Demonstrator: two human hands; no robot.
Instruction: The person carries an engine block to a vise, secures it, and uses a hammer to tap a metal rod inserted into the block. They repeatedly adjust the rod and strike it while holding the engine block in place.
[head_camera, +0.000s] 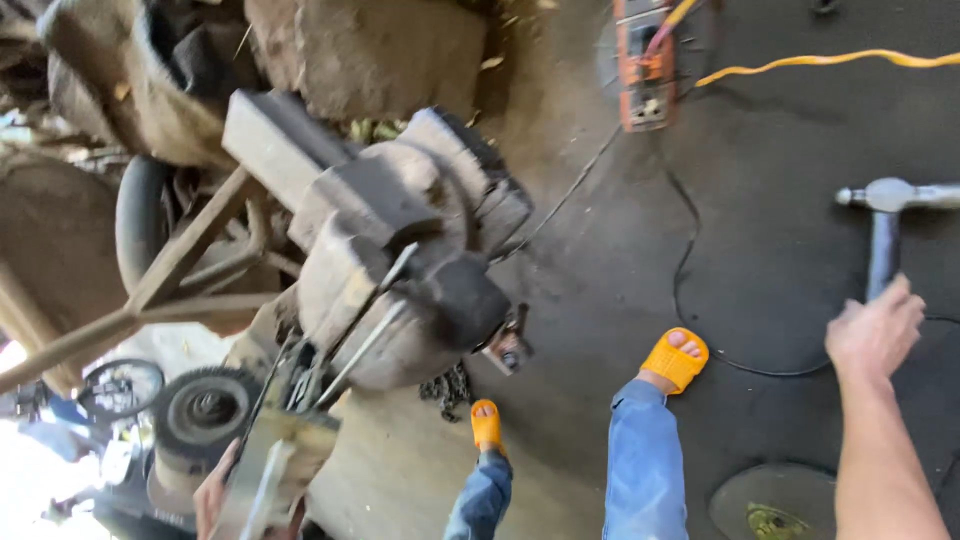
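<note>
While our right hand (875, 335) grips the hammer (885, 225) raised, left hand (215, 495) fingers clamp the flat metal piece (275, 470) at the vise (400, 260); we'd strike square, steady.

A rough metalworking workshop, partly open to daylight at the lower left. A heavy, grimy bench vise (400, 250) sits on a stand of bare steel bars (190, 250). The floor (780, 240) is dark, stained concrete, crossed by a black cable (685, 260) and a yellow hose (830, 60). An orange machine (645, 65) stands on it at the top. A worn grinding wheel (205, 410) and a round metal disc (775, 500) lie about, with dusty sacks (370, 50) piled behind the vise.
</note>
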